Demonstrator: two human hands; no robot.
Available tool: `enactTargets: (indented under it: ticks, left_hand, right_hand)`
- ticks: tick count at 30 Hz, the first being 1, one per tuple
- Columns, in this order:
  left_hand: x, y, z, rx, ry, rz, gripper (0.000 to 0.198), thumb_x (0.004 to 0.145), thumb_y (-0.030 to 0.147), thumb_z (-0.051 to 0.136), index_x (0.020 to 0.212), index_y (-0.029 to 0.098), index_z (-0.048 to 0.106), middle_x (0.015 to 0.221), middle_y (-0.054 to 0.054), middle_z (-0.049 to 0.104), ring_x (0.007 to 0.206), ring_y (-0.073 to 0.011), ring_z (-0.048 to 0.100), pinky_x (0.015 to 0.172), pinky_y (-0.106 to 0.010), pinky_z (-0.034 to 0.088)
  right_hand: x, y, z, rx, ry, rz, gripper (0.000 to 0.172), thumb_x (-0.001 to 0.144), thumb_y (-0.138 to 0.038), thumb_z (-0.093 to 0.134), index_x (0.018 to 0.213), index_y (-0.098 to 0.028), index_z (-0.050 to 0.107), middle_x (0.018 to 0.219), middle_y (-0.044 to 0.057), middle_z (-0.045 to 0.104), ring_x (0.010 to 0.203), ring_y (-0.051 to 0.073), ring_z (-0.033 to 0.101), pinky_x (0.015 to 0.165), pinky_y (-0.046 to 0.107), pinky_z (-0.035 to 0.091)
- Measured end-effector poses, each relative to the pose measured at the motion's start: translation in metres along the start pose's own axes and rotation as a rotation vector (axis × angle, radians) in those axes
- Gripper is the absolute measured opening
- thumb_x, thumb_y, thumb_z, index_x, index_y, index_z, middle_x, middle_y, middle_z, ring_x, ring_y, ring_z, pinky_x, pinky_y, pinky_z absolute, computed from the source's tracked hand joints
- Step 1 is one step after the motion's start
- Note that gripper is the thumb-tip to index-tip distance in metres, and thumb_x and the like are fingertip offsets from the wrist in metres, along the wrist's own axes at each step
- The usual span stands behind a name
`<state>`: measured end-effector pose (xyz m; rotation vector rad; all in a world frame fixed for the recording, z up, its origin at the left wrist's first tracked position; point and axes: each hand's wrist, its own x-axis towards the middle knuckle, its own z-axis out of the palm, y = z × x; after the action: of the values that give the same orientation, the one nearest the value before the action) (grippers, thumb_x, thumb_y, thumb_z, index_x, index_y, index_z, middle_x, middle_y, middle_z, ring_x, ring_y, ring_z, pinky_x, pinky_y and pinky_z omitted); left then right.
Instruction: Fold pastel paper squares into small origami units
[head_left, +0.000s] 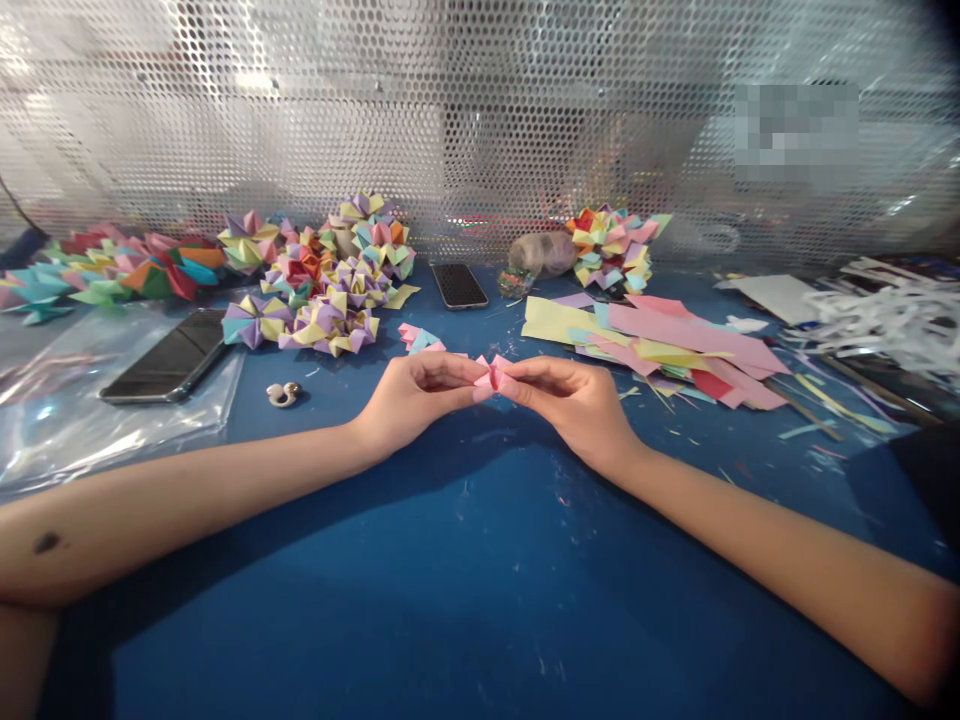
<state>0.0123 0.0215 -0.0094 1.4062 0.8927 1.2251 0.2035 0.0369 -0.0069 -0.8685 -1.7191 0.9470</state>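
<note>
Between my two hands, a little above the blue table, is a small folded piece of pink paper. My left hand pinches its left side with thumb and fingers. On the other side, my right hand grips it the same way. Just behind my left hand lie small pink and light-blue folded paper pieces, partly covered by the fingers. Strips of pink and yellow paper are heaped behind and to the right of my right hand.
Multicoloured folded-paper balls crowd the back left, and another ball stands right of centre. A phone rests on clear plastic; a second phone lies behind. White shredded paper fills the right. Perforated metal closes the back.
</note>
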Motion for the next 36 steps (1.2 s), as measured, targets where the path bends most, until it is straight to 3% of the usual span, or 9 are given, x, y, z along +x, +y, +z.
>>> enactTargets:
  ticks: [14,27,32,36]
  left_hand:
    - [0.0006,-0.0019,-0.0006,-0.014,-0.038,-0.012,0.017,0.071,0.025,0.076,0.085,0.016,0.073,0.091,-0.003,0.074,0.085,-0.014,0.069,0.083,-0.025,0.054]
    - [0.0014,-0.0016,-0.0006,-0.079,-0.099,0.001,0.016,0.07,0.021,0.077,0.085,0.017,0.072,0.09,0.0,0.074,0.086,-0.0111,0.068,0.083,-0.021,0.053]
    - [0.002,-0.0015,-0.0021,-0.093,-0.08,-0.047,0.021,0.064,0.021,0.081,0.082,0.016,0.071,0.088,-0.002,0.074,0.084,-0.0142,0.069,0.084,-0.026,0.054]
    - [0.0016,-0.0004,-0.0019,-0.068,-0.073,-0.066,0.023,0.063,0.024,0.081,0.081,0.015,0.071,0.087,-0.004,0.074,0.086,-0.0173,0.069,0.087,-0.031,0.054]
  right_hand:
    - [0.0009,0.0014,0.0006,0.0,-0.039,0.046,0.022,0.073,-0.039,0.072,0.088,-0.021,0.073,0.092,0.003,0.074,0.089,0.021,0.069,0.084,0.036,0.056]
    - [-0.0008,0.0015,0.0014,0.003,0.0,0.007,0.014,0.074,-0.031,0.074,0.084,-0.022,0.072,0.093,0.002,0.074,0.089,0.018,0.069,0.085,0.032,0.056]
    - [-0.0026,0.0007,0.0013,-0.007,-0.053,-0.042,0.016,0.073,-0.03,0.075,0.087,-0.024,0.072,0.093,0.001,0.073,0.093,0.019,0.067,0.087,0.034,0.055]
    - [-0.004,-0.0007,0.0011,-0.065,-0.023,-0.086,0.014,0.074,-0.033,0.074,0.084,-0.024,0.072,0.091,0.002,0.073,0.092,0.021,0.067,0.087,0.038,0.054]
